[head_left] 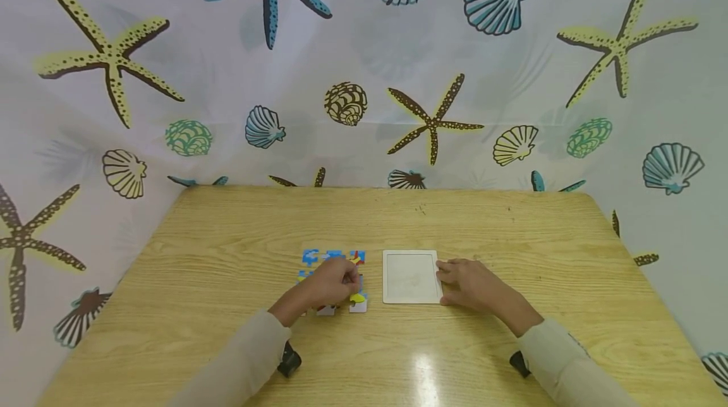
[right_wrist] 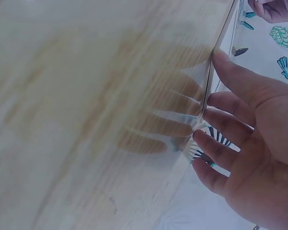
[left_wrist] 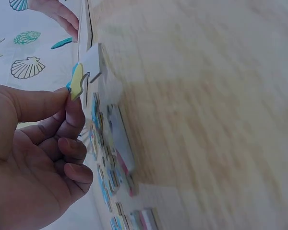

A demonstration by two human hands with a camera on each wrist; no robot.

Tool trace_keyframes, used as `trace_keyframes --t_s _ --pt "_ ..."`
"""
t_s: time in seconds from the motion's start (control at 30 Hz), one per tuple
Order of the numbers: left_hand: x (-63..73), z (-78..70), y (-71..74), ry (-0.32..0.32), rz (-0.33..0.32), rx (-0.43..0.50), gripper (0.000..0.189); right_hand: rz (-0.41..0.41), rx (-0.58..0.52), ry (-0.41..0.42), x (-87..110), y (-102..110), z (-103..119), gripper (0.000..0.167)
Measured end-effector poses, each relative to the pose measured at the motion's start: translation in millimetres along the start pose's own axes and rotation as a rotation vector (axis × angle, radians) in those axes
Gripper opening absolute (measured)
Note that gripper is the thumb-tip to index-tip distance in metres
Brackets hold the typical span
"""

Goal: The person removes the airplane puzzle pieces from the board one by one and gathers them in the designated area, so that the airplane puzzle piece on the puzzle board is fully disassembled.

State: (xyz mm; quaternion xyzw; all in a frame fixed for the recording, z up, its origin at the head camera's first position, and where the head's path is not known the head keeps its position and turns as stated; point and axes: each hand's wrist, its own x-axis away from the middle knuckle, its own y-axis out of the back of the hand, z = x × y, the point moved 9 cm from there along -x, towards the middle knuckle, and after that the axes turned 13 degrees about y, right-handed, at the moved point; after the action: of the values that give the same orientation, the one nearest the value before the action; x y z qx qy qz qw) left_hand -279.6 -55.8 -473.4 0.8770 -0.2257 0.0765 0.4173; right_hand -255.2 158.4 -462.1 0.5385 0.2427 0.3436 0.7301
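Observation:
My left hand (head_left: 334, 282) pinches a jigsaw puzzle piece (left_wrist: 78, 80) between thumb and index finger. That piece is yellow, blue and white; in the left wrist view it tilts up on edge above the table, the other fingers loosely bent below. More blue, red and white puzzle pieces (head_left: 310, 256) lie spread in rows beneath and around this hand, which hides several of them. Just right of them lies a flat, square white puzzle tray (head_left: 411, 277) with a raised border. At its right edge my right hand (head_left: 469, 284) touches the border with thumb and fairly straight fingers.
All of this lies on a wood-grain table (head_left: 227, 224). A white curtain (head_left: 352, 34) with starfish and shell prints hangs along the table's back and sides. Dark wrist devices (head_left: 290, 359) are worn under both sleeves.

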Motion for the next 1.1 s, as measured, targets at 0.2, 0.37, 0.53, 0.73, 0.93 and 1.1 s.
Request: trace_keyframes --t_s 0.2,0.37,0.53,0.73,0.93,1.1 --pt "2.2 8.8 3.2 0.036 -0.018 -0.020 0.011 0.011 0.003 -0.002 -0.4 -1.3 -0.2 0.053" --pt "3.4 9.8 3.9 0.040 -0.024 -0.018 0.010 0.011 0.012 -0.003 -0.3 -0.5 -1.3 0.053" --pt "4.1 9.8 3.7 0.026 -0.027 -0.018 0.010 0.013 0.014 -0.011 -1.0 -0.7 -3.2 0.053" --pt "3.4 13.2 0.3 0.008 -0.037 -0.037 0.009 0.015 0.024 -0.001 -0.8 -1.1 -2.9 0.052" --pt "2.5 11.9 1.4 -0.007 -0.088 -0.060 0.008 0.012 0.018 -0.006 1.1 0.3 -4.1 0.051" --pt "1.9 12.4 10.0 -0.003 -0.127 -0.079 0.009 0.042 0.024 -0.013 1.3 -0.3 -4.2 0.051"
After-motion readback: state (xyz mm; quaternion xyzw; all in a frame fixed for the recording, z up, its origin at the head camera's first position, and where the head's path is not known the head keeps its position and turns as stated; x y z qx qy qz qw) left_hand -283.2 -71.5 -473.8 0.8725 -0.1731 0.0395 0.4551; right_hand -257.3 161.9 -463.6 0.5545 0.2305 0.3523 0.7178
